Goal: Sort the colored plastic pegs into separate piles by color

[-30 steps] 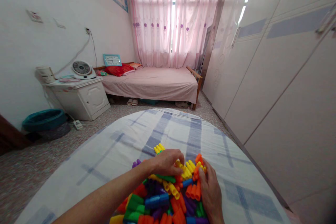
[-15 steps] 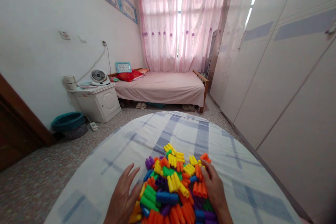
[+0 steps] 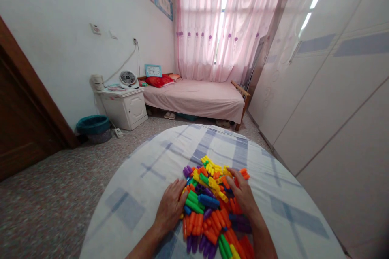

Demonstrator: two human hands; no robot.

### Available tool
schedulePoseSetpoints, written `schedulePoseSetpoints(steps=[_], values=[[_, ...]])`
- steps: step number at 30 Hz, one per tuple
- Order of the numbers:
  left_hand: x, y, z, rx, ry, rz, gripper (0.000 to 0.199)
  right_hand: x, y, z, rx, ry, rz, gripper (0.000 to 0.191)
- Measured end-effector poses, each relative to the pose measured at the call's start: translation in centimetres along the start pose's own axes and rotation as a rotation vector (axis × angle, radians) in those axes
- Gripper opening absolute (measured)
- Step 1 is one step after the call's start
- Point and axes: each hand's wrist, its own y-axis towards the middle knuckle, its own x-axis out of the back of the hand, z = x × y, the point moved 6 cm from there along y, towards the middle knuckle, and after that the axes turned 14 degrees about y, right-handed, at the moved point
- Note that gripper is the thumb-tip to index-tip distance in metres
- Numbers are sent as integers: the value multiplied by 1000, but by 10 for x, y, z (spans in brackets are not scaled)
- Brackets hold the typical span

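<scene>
A heap of colourful plastic building blocks shaped like joined tubes lies on the table in front of me. My left hand [image 3: 170,203] rests against the heap's left side, fingers stretched out, beside some green blocks [image 3: 194,202]. Over the right side lies my right hand [image 3: 243,195], its fingers apart and touching blocks near the yellow ones [image 3: 212,166]. A blue block [image 3: 208,201] sits in the middle of the heap. Closer to me are orange blocks [image 3: 193,224] and purple blocks [image 3: 208,247]. The right hand covers part of the heap.
A checked white and blue cloth [image 3: 133,206] covers the rounded table. Beyond it stands a bed [image 3: 197,95] with a pink sheet. To the left are a white cabinet [image 3: 136,109] bearing a fan [image 3: 128,77], and a bin [image 3: 94,125]. A tall wardrobe [image 3: 328,121] lines the right.
My left hand has moved in against the heap, and my right hand has reached further over its right side. Some blocks have shifted closer together. The camera view has turned left.
</scene>
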Motion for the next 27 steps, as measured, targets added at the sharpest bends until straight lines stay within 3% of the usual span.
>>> schedulePoseSetpoints(steps=[5, 8, 11, 13, 15, 17, 22, 27], values=[[5, 1, -3, 12, -41, -14, 40, -42, -21, 52, 94, -18, 217, 38], [8, 0, -5, 12, -84, -10, 41, -35, -20, 58, 152, -44, 170, 38], [10, 0, -5, 15, -142, -31, 40, 0, -4, 36, 138, -156, -57, 45], [12, 1, -4, 25, -180, -61, 40, 27, 7, 11, 34, -247, -222, 53], [14, 2, -3, 35, -208, -79, 39, 42, 16, -9, -38, -280, -270, 57], [16, 3, -4, 34, -223, -84, 38, 44, 22, -21, -79, -275, -233, 56], [21, 3, -6, 24, -238, -98, 37, 3, 24, -18, -100, -195, -9, 50], [20, 2, -4, 33, -257, -108, 37, -30, -1, 15, -69, -128, 144, 50]])
